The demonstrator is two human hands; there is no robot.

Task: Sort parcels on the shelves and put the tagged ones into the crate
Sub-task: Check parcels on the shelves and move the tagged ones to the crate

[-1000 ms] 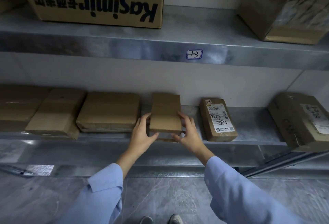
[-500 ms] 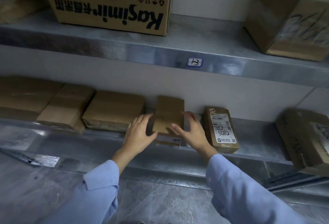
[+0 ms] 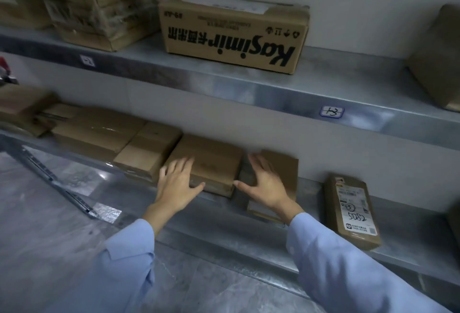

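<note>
On the lower shelf [image 3: 311, 250] lies a flat brown parcel [image 3: 211, 163]. My left hand [image 3: 178, 183] lies on its left front corner with fingers spread, thumb at its front edge. My right hand [image 3: 263, 183], fingers straight, sits in the gap between this parcel and a narrow plain parcel [image 3: 283, 173] to its right, thumb tip at the flat parcel's front right corner. Further right lies a small parcel [image 3: 352, 210] with a white label and handwritten "5082". No crate is in view.
More brown parcels [image 3: 146, 148] line the lower shelf to the left. The upper shelf [image 3: 249, 83] carries a "Kasimir" carton [image 3: 234, 36], a taped box [image 3: 99, 11] and a box at the far right edge [image 3: 438, 63]. Grey floor [image 3: 49, 250] lies below.
Both hands let go of the narrow parcel and moved left to the flat parcel beside it. My view has swung left and tilted.
</note>
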